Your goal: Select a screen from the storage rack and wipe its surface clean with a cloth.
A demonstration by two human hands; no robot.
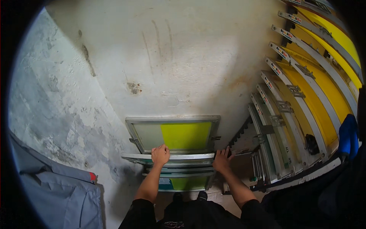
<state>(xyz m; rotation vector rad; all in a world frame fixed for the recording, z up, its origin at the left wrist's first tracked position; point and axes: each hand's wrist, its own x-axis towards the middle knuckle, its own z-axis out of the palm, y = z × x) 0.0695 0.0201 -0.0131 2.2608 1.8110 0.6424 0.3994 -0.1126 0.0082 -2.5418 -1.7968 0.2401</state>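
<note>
Several metal-edged screen printing frames lean in a stack in front of me. My left hand (160,155) is closed over the top bar of a nearer frame (187,156), left of its middle. At that frame's right end, my right hand (223,159) is curled around the corner; its fingertips are partly lost in shadow beside something dark. Behind both hands, a frame with a yellow-green panel (186,135) leans on the wall. Closer to my feet stands another frame with a yellow-green and teal panel (189,183).
To the right, a rack (293,95) holds many tilted frames with yellow and clear mesh, their metal ends pointing toward the wall. A blue cloth or glove (347,133) hangs at its near side. Grey clothing (57,191) hangs at lower left beside the rough plaster wall (65,99).
</note>
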